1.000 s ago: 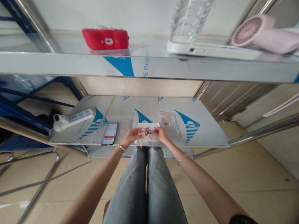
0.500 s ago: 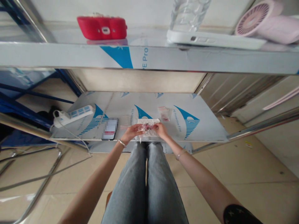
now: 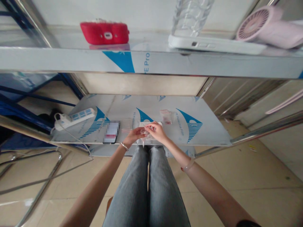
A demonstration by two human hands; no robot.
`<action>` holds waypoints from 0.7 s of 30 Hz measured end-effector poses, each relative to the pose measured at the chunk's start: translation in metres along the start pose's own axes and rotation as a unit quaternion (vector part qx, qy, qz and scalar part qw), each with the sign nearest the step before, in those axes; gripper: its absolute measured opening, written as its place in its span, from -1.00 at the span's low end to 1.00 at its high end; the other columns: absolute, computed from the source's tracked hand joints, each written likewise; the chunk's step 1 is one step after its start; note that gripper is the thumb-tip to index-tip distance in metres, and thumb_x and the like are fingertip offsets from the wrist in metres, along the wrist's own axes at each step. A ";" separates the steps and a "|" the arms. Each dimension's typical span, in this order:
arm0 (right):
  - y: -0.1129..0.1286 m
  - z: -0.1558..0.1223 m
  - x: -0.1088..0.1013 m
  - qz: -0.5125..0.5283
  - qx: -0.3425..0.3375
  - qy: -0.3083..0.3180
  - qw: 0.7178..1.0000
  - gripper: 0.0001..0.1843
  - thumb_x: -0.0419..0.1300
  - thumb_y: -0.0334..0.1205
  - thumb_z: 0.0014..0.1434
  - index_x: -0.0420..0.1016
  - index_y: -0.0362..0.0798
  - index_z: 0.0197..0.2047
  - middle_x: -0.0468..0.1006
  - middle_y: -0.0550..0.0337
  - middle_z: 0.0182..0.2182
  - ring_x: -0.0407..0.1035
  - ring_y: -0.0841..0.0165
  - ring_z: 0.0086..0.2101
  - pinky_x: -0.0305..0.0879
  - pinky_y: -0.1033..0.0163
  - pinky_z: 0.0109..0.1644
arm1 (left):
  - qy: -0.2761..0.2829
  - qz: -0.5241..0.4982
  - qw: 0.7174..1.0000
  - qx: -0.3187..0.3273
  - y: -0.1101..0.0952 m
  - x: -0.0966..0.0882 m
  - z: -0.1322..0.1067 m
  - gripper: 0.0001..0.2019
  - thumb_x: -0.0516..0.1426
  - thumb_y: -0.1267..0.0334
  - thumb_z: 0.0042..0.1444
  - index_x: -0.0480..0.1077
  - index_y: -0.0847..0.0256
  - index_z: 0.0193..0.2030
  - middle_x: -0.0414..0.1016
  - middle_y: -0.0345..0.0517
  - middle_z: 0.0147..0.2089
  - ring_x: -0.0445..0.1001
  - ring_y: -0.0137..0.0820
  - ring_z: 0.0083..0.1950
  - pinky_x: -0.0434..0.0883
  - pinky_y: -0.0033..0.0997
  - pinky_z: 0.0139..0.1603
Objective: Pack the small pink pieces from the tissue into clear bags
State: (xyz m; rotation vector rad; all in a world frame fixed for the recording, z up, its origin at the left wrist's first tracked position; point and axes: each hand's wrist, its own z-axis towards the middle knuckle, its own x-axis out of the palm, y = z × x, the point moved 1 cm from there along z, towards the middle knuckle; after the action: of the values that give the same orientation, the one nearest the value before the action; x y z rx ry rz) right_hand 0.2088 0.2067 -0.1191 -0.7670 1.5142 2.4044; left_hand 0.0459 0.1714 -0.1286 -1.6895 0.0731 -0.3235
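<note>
My left hand (image 3: 135,134) is closed, its fingertips on a small clear plastic bag (image 3: 144,132) with a thin end hanging over the shelf's front edge. My right hand (image 3: 158,131) is closed too. Its fingertips meet the same bag, and what else they pinch is hidden. Under both hands lies a white textured sheet (image 3: 143,124). Just beyond my right hand rests a small zip bag (image 3: 167,118) with something reddish in it. Left of my left hand is a flat clear bag (image 3: 127,125) with reddish stripes.
On the film-covered shelf (image 3: 151,104), a phone (image 3: 111,131) lies left and a power strip (image 3: 78,117) farther left. The upper shelf holds a red case (image 3: 105,34), a white phone-like object (image 3: 213,43), a clear bottle (image 3: 191,19) and a pink fan (image 3: 262,26).
My right hand has moved left, closing in on the bag at my left fingertips. The dark red patterned piece that showed between my hands is now hidden.
</note>
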 end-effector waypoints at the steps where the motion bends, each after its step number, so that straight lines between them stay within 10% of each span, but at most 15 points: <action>1: -0.007 0.001 0.000 -0.013 0.011 -0.018 1.000 -0.79 0.15 -0.15 0.14 0.54 -0.07 -0.28 0.50 0.15 -0.36 0.32 0.44 -0.43 0.28 0.35 -0.31 | 0.000 -0.002 1.000 0.001 0.000 -0.001 0.000 -0.49 0.37 0.24 -0.27 0.46 0.28 -0.09 0.52 0.04 -0.01 0.43 -0.19 0.04 0.32 -0.23 0.09; 9: -0.080 -0.012 0.003 -0.147 0.117 -0.013 0.982 -0.86 0.18 -0.31 0.04 0.54 -0.09 -0.30 0.49 0.12 -0.31 0.38 0.34 -0.32 0.29 0.27 -0.18 | -0.026 0.018 0.999 -0.005 -0.002 -0.006 -0.004 -0.48 0.37 0.23 -0.25 0.44 0.29 -0.07 0.52 0.06 -0.02 0.43 -0.20 0.05 0.31 -0.20 0.11; 21: -0.088 -0.021 0.015 -0.197 0.110 0.042 0.973 -0.89 0.21 -0.28 0.09 0.54 -0.11 -0.31 0.51 0.08 -0.28 0.40 0.31 -0.26 0.28 0.29 -0.15 | -0.034 0.021 0.999 -0.007 -0.003 -0.013 0.000 -0.47 0.38 0.22 -0.27 0.43 0.29 -0.09 0.51 0.07 0.00 0.43 -0.19 0.06 0.32 -0.17 0.11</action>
State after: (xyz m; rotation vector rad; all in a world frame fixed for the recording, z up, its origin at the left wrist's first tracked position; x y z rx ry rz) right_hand 0.2404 0.2268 -0.2021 -1.0187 1.4625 1.9050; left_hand 0.0328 0.1749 -0.1277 -1.7094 0.0601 -0.2336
